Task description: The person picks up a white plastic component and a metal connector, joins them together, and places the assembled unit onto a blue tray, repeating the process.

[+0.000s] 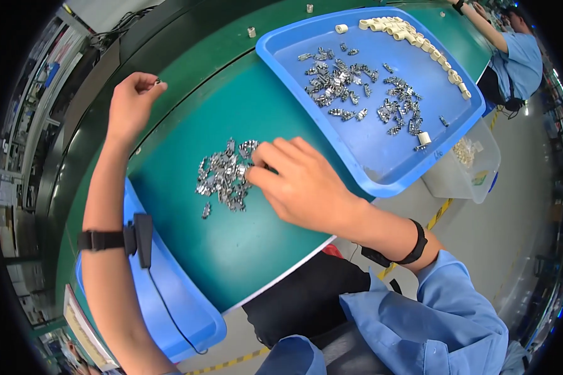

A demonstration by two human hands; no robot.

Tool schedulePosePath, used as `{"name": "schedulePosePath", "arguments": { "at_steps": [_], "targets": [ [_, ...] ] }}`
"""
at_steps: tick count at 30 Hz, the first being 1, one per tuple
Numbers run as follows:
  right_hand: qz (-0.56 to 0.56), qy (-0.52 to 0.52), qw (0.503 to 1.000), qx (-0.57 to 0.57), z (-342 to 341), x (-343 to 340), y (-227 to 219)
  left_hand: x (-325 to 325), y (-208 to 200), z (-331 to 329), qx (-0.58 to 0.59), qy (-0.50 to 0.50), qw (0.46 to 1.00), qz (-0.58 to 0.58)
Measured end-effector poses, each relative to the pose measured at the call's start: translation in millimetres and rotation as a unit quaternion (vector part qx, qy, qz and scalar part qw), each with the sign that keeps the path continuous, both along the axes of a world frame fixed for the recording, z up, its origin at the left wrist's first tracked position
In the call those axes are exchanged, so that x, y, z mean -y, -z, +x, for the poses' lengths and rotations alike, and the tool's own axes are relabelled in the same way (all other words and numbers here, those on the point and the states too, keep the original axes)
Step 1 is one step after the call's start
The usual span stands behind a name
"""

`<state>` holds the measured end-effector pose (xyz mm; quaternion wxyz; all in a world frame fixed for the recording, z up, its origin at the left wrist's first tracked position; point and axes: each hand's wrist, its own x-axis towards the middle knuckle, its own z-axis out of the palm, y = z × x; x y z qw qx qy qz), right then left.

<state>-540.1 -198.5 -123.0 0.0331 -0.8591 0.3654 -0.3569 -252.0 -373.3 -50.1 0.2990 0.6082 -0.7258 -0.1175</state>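
A loose pile of small shiny metal parts (222, 178) lies on the green tabletop (231, 250) in front of me. My right hand (306, 184) is at the pile's right side, thumb and forefinger pinched on a small metal part (244, 170) at its edge. Farther left, my left hand (131, 106) is raised with its fingers curled. Between its thumb and forefinger shows a tiny dark piece (158, 81), too small to name.
A blue tray (381, 187) at the right holds more metal parts (338, 81) and a row of cream cylindrical pieces (413, 37). Another blue tray (187, 300) lies under my left forearm. A clear bin (481, 169) stands beyond the table; another person (519, 62) sits far right.
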Motion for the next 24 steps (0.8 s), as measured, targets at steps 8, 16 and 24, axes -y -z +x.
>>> {"name": "schedulePosePath", "arguments": {
  "at_steps": [8,16,24],
  "targets": [
    [0.03,0.008,0.998,0.061,-5,-2,-11,63,61,-20,-0.032,-0.022,0.999,0.014],
    [0.021,-0.006,0.997,0.078,-6,2,-4,40,49,-20,0.014,-0.007,0.999,-0.046],
    [0.033,0.001,0.996,0.077,-12,-1,-2,-135,-52,8,-0.035,0.045,0.997,-0.046]
  ]
}}
